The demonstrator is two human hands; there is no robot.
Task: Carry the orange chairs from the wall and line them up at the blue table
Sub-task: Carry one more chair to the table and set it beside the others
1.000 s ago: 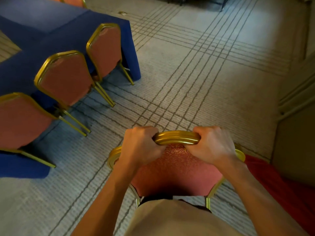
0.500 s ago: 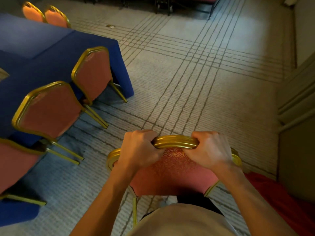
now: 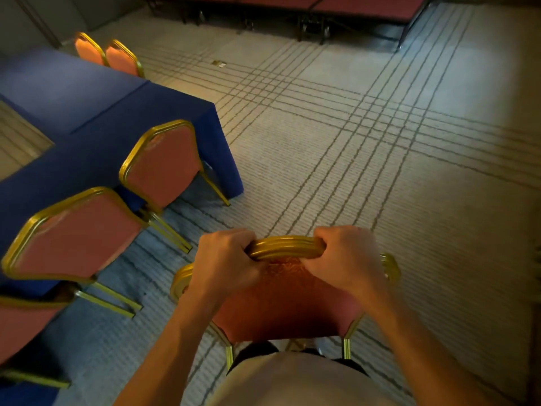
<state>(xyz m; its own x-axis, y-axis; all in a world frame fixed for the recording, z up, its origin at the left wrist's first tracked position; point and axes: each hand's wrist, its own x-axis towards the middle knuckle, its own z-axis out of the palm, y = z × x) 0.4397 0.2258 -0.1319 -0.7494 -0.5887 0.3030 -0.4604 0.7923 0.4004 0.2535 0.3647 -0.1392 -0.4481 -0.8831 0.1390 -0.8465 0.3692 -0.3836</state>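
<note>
Chair point(image 3: 287, 303) carried further along table point(image 3: 87, 118), hands point(image 3: 225, 259) point(image 3: 348, 259) gripping backrest

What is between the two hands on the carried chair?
Head view: only a bare stretch of the chair's gold top rail lies between the left hand and the right hand.

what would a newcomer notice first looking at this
Front and centre, the left hand and right hand grip the gold top rail of an orange chair, close to the person's body. To the left, a row of matching chairs stands with backs outward along the blue table. The pale carpet, crossed by dark lines, fills the right side.
</note>
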